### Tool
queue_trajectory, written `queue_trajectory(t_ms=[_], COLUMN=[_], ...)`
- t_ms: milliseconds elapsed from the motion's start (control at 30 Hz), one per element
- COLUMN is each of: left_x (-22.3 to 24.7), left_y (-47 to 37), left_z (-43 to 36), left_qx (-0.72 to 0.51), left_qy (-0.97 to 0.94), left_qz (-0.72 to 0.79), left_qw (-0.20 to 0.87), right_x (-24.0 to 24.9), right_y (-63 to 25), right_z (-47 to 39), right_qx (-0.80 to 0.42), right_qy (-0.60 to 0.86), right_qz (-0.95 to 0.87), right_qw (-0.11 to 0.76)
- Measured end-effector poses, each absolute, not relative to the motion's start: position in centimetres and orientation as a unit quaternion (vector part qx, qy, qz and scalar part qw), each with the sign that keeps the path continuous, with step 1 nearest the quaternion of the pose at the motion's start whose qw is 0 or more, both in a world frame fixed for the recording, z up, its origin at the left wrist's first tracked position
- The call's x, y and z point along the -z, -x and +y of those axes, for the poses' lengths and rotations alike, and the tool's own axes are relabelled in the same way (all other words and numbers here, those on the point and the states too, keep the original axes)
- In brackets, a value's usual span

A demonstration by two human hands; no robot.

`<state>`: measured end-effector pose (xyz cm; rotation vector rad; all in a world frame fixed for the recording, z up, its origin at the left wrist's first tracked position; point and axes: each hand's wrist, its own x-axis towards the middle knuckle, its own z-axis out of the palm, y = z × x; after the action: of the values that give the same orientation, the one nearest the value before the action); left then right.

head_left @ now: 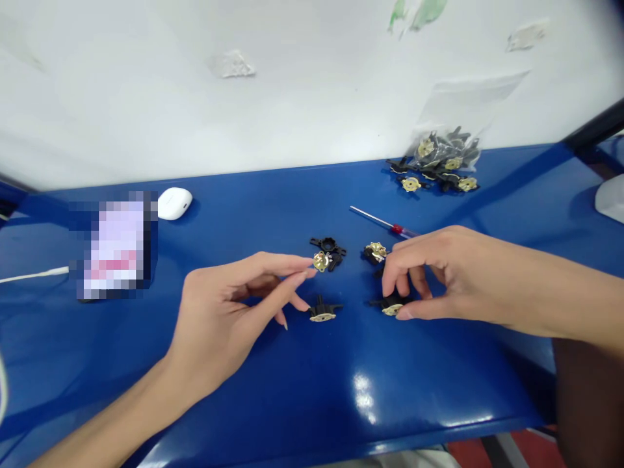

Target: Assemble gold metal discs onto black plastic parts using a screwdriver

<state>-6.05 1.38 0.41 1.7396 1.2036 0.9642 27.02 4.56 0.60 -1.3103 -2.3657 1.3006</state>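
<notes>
With our left hand (219, 318) pinching a small gold plate (320, 262) by its rim over the middle of the desk (273, 409), a fingertip slip could drop it, while our right hand (451, 276), its grip unclear, could nudge the nearby black-and-gold part (391, 306) frontward.

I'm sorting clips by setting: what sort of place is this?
Probably a small-parts work area: black-and-gold pieces and a screwdriver lie on the blue table, with more in a clear bag.

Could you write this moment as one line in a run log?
left hand: pinching gold-faced piece | right hand: fingers at black-and-gold part | screwdriver: on blue table
</notes>
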Motion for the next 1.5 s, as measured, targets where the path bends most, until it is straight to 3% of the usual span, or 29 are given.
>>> queue_trajectory(t_ms=[200, 467, 733, 1500], left_x=[-0.3, 0.6, 2.0, 1.7], left_y=[6.7, 6.7, 6.7, 6.3], left_z=[1.9, 1.9, 1.6, 1.4], left_qx=[-0.361, -0.248, -0.272, -0.266], left_qy=[-0.768, -0.831, -0.833, -0.824], left_qz=[0.459, 0.41, 0.379, 0.38], left_qw=[0.265, 0.281, 0.295, 0.324], right_x=[-0.4, -0.2, -2.0, -0.7], right_y=[-27.3, -27.2, -26.1, -26.8], right_z=[4.5, 4.6, 4.0, 4.4], right_qx=[-0.434, -0.402, -0.407, -0.395], right_qy=[0.447, 0.454, 0.464, 0.438], right_qz=[-0.78, -0.794, -0.786, -0.806], right_qw=[0.061, 0.051, 0.039, 0.036])
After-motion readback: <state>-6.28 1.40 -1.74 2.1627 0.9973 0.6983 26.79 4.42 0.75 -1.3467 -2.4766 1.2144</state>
